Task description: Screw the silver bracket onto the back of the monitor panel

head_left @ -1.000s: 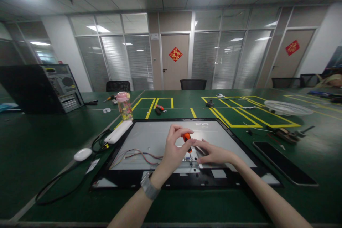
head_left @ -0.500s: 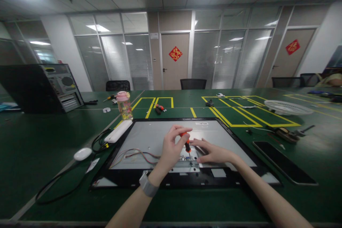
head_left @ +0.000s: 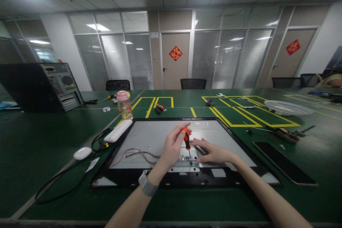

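My left hand grips an orange-and-black screwdriver by its handle. The shaft points down, nearly upright, and its tip meets a small metal bracket with ports near the lower middle of a flat display panel. My right hand lies with fingers spread over the panel just right of the bracket, fingertips close to the screwdriver. Thin coloured wires run across the panel to the left of my left hand. The panel has a silver back and a black frame.
Left of the panel are a white power strip, black cables, a white oval device and a pink-lidded bottle. A computer case stands far left. On the right lie a phone, a brown tool and a white round tray.
My left hand's fingers have shifted around the screwdriver handle, and more of the handle now shows. My right hand stays in place.
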A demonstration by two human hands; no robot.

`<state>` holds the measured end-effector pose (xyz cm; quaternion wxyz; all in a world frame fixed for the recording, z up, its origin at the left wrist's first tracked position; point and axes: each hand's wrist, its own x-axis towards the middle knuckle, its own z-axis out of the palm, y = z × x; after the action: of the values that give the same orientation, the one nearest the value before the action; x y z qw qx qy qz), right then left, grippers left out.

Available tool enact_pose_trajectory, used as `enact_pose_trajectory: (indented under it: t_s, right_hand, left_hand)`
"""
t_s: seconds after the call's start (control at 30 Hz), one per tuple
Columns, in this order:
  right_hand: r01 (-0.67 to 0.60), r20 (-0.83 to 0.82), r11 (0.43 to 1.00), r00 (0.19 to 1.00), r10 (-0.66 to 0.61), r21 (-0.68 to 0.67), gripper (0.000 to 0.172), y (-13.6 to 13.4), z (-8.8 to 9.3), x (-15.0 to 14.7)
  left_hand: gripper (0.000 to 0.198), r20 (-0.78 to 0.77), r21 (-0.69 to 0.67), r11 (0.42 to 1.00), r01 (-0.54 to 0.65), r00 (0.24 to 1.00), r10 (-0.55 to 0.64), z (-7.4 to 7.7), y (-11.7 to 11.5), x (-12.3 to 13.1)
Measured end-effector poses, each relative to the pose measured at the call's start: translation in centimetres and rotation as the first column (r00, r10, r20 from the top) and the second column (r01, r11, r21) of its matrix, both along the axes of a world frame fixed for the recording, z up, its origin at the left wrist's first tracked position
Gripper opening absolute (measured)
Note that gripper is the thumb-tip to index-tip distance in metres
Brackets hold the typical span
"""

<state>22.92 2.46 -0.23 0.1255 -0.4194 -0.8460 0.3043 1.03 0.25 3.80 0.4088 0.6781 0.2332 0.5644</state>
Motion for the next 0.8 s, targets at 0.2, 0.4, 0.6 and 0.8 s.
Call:
enact_pose_trajectory:
  t_s: [0.2,0.4,0.6,0.8]
  right_hand:
    - [-0.007,-0.006,1.0,1.0,0.007,-0.001,0.074,0.01,0.05,0.0]
    - [0.007,-0.016,1.0,1.0,-0.007,-0.013,0.075,-0.17,0.24,-0.05]
    - [0.014,-0.026,1.0,1.0,-0.014,-0.013,0.076,-0.03,-0.1,0.01]
    - [0.01,-0.025,1.0,1.0,-0.01,-0.006,0.077,-0.02,-0.11,-0.05]
  left_hand:
    - [0.015,0.023,0.077,0.991,-0.106,0.994,0.104,-0.24,-0.13,0.46]
    - [0.013,0.01,0.098,0.978,-0.186,0.982,0.186,-0.24,-0.03,0.44]
    - [0.019,0.007,0.095,0.984,-0.148,0.989,0.148,-0.21,-0.12,0.34]
    - [0.025,0.02,0.064,0.987,-0.148,0.989,0.147,0.24,-0.33,0.21]
